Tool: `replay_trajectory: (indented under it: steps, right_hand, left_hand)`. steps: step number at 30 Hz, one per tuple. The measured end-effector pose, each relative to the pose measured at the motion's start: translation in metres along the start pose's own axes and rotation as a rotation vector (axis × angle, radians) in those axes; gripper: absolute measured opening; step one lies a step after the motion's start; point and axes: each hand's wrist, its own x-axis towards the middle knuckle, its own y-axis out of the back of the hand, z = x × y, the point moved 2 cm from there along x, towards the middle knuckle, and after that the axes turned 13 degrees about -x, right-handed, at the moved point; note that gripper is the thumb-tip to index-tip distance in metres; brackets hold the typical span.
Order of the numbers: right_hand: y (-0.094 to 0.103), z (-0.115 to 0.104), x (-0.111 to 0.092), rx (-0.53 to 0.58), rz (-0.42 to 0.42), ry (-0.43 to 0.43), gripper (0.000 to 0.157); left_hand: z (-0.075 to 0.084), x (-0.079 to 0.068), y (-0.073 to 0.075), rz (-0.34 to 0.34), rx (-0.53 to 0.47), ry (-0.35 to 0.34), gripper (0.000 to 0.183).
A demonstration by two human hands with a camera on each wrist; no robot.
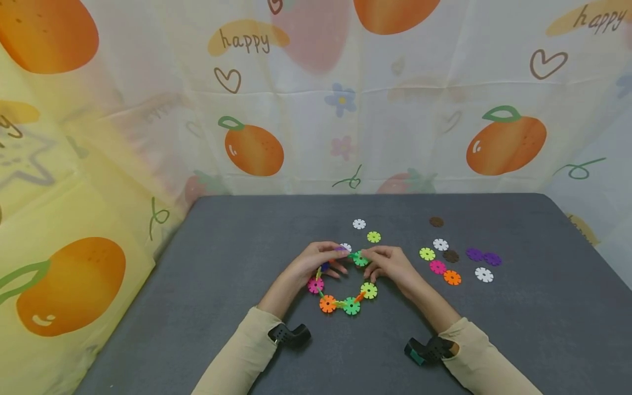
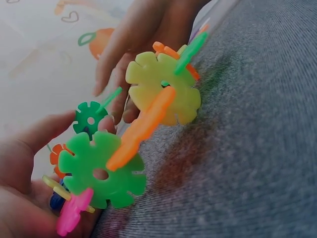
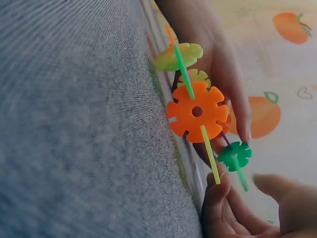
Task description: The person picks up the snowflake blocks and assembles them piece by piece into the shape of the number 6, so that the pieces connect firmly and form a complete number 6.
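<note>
Notched interlocking discs, slotted edge to edge, form a ring (image 1: 328, 304) of pink, orange, green and yellow pieces between my hands. At its far-left side, my left hand (image 1: 311, 260) grips the ring, with a purple disc (image 1: 342, 248) by its fingertips. My right hand (image 1: 392, 264) pinches near a green disc (image 1: 360, 258) at the ring's far side. In the left wrist view, a near green disc (image 2: 101, 168) links to a yellow disc (image 2: 163, 88) through an orange one. An orange disc (image 3: 196, 112) stands upright in the right wrist view; fingers partly cover the pieces behind it.
Loose discs lie on the grey table (image 1: 222, 230): a white disc (image 1: 359, 224) and a yellow disc (image 1: 373, 237) beyond my hands, and several to the right, including a pink disc (image 1: 437, 267) and purple ones (image 1: 474, 254). A printed curtain (image 1: 306, 137) hangs behind.
</note>
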Motion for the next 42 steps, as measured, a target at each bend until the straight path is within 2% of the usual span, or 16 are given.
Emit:
replay_trajectory:
  steps: [6, 10, 13, 19, 25, 29, 33, 37, 42]
  right_hand:
    - [0.002, 0.000, 0.007, -0.042, 0.118, 0.043, 0.034]
    - [0.001, -0.001, 0.015, -0.173, 0.178, 0.116, 0.024]
    - [-0.001, -0.002, 0.022, -0.305, 0.200, 0.162, 0.023]
    - [-0.006, -0.004, 0.035, -0.492, 0.202, 0.170, 0.029]
    - [-0.010, -0.011, 0.041, -0.703, 0.179, 0.208, 0.028]
    - [-0.012, -0.014, 0.043, -0.797, 0.174, 0.223, 0.031]
    - [-0.012, -0.015, 0.042, -0.811, 0.193, 0.237, 0.029]
    - [-0.012, -0.013, 0.041, -0.773, 0.214, 0.221, 0.028]
    - [-0.008, -0.009, 0.036, -0.596, 0.230, 0.172, 0.026]
  left_hand:
    - [0.000, 0.003, 0.003, 0.013, -0.071, 0.008, 0.035]
    - [0.001, 0.004, 0.006, 0.016, -0.090, 0.013, 0.038]
    - [0.001, 0.005, 0.007, 0.013, -0.080, 0.018, 0.040]
    - [0.000, 0.004, 0.007, 0.018, -0.084, 0.014, 0.039]
    - [-0.001, 0.003, 0.008, 0.017, -0.091, -0.008, 0.038]
    - [0.000, 0.002, 0.008, 0.006, -0.092, -0.007, 0.039]
    - [0.001, 0.001, 0.007, -0.002, -0.086, -0.007, 0.041]
    - [0.000, 0.002, 0.007, -0.007, -0.077, -0.012, 0.041]
    - [-0.001, 0.001, 0.006, -0.009, -0.065, -0.021, 0.038]
